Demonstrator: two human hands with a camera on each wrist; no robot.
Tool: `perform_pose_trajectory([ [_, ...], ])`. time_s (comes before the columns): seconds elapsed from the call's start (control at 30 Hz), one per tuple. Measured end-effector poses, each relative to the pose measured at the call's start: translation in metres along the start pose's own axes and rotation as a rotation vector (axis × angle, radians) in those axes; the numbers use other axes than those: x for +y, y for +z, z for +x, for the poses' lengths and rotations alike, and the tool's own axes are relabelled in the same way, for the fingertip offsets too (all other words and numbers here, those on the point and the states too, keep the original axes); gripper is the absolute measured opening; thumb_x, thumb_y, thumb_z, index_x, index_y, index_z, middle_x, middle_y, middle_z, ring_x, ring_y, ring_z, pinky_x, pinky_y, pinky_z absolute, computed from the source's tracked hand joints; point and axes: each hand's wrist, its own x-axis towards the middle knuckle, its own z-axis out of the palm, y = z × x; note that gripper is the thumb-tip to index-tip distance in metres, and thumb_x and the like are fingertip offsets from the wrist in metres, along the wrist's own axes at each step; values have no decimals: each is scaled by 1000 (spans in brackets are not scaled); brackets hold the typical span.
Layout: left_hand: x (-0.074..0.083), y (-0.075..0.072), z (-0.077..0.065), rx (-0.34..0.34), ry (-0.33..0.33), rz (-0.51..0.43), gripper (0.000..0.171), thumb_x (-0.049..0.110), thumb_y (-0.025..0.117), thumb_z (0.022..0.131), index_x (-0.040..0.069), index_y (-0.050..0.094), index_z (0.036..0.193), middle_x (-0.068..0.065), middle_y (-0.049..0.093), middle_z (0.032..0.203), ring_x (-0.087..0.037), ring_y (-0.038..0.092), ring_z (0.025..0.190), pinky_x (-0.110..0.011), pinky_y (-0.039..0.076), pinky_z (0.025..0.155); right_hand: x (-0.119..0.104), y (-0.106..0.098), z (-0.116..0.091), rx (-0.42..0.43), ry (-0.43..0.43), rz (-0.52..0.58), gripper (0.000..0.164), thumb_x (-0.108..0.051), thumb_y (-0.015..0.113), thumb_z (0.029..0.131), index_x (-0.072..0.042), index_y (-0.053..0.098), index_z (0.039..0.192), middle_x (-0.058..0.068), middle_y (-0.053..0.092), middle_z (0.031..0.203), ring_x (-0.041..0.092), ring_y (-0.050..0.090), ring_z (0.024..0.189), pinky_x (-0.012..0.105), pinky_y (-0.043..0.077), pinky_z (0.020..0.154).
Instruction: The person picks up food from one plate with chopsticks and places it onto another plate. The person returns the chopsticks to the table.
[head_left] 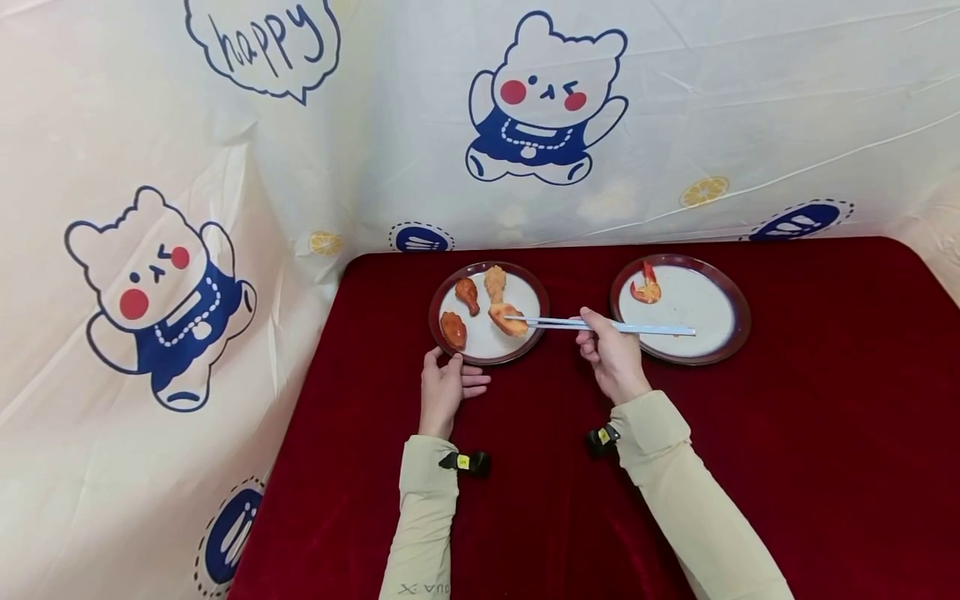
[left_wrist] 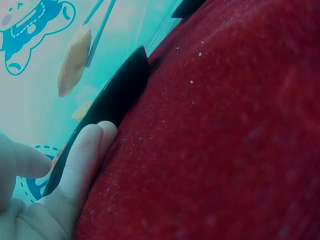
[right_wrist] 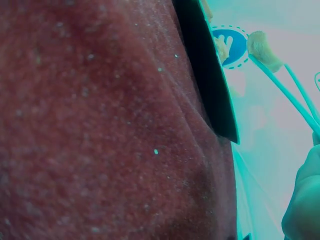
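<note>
My right hand [head_left: 617,357] grips a pair of pale chopsticks [head_left: 652,328]. Their tips pinch a golden-brown, bread-like piece of food [head_left: 510,322], which both wrist views show raised above the rim of the left plate [head_left: 501,357]. On that white plate with a dark brown rim lie a breaded drumstick [head_left: 495,282], a glazed brown drumstick [head_left: 467,293] and a glazed wing-like piece [head_left: 453,330]. At the plate's near-left edge, my left hand [head_left: 441,388] holds the rim, thumb over it and fingers [left_wrist: 82,160] against the outer side.
A second brown-rimmed plate [head_left: 705,354] stands to the right, with a red-orange shrimp-like piece [head_left: 647,286] on it. Dark red cloth [head_left: 540,500] covers the table. Behind and to the left hangs a printed pale curtain [head_left: 405,100].
</note>
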Motion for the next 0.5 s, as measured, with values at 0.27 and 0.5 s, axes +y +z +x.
perform_pose_trajectory([
  [0.27, -1, 3, 0, 25, 18, 21, 53, 20, 40, 104, 9, 18, 151, -26, 68, 100, -25, 74, 74, -37, 63, 68, -9, -9, -1, 2, -21, 63, 27, -14, 60, 96, -10, 73, 72, -2, 57, 46, 3, 43, 38, 11, 28, 34],
  [0.5, 0, 3, 0, 32, 25, 19, 51, 19, 41, 104, 9, 20, 150, -26, 68, 99, -25, 74, 73, -37, 63, 67, -19, -17, -3, -11, -49, 125, 25, -12, 60, 96, -8, 69, 73, -1, 57, 46, 4, 44, 38, 12, 27, 35],
])
